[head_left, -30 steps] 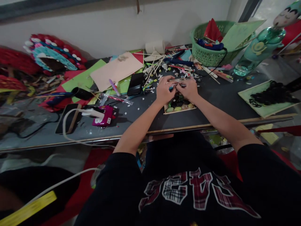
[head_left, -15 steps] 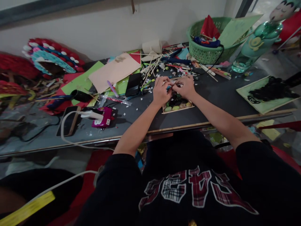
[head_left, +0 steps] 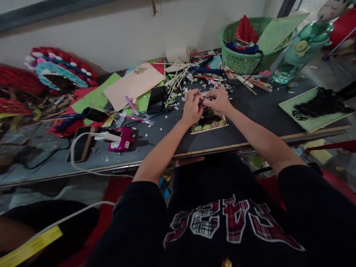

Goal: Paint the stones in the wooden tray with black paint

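Note:
On the dark table lies a small square frame (head_left: 209, 129) edged with thin wooden strips. Greenish and brown pebbles (head_left: 207, 127) line its near side, with something black behind them. Over the frame's far part, my left hand (head_left: 192, 107) and my right hand (head_left: 218, 101) meet with fingertips together. Both hands have their fingers closed in a pinch. Whatever sits between the fingertips is too small and too covered to make out. A bit of blue shows beside the left fingers.
Behind the hands lie scattered pebbles, sticks and a white roll (head_left: 178, 55). A green basket (head_left: 236, 61) and a green bottle (head_left: 292, 59) stand at the back right. Further right is a green board (head_left: 289, 105) bearing black pieces. At left are a purple power strip (head_left: 120, 140) and a phone (head_left: 80, 144).
My fingers have shifted slightly over the frame and remain together. The whole view has moved a little; the things on the table stay in place.

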Demonstrator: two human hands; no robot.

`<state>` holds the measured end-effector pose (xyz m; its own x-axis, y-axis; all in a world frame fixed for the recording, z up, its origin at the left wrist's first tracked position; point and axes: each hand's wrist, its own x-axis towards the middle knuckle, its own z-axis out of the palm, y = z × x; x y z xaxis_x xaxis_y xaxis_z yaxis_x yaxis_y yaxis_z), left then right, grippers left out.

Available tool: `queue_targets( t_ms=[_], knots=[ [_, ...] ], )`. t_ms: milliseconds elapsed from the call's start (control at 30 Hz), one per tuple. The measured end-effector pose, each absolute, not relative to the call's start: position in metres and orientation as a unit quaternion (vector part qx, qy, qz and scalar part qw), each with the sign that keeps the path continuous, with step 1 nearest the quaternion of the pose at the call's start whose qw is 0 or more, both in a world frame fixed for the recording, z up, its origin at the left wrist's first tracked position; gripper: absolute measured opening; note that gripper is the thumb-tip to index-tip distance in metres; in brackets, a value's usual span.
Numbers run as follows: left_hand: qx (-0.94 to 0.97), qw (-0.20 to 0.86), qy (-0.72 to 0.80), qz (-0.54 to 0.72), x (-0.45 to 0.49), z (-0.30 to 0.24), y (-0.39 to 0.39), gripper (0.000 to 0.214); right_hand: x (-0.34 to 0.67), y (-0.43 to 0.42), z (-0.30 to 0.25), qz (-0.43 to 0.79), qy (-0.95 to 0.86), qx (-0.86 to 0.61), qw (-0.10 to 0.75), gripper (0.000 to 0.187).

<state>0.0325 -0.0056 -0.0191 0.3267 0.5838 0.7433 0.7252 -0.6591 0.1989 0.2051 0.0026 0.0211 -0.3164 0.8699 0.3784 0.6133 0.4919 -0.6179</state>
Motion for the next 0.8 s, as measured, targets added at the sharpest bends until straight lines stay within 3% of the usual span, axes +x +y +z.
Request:
queue_targets(
  t_ms=[500,800],
  knots=[
    [-0.799,0.09,-0.413,-0.427,0.034,-0.022,-0.001,0.051,0.199,-0.003,0.023,0.247,-0.723,-0.476,0.436,0.02],
    [-0.801,0.018,-0.42,-0.427,0.031,-0.026,0.003,0.048,0.195,-0.009,0.024,0.282,-0.695,-0.458,0.477,0.018]
  ],
)
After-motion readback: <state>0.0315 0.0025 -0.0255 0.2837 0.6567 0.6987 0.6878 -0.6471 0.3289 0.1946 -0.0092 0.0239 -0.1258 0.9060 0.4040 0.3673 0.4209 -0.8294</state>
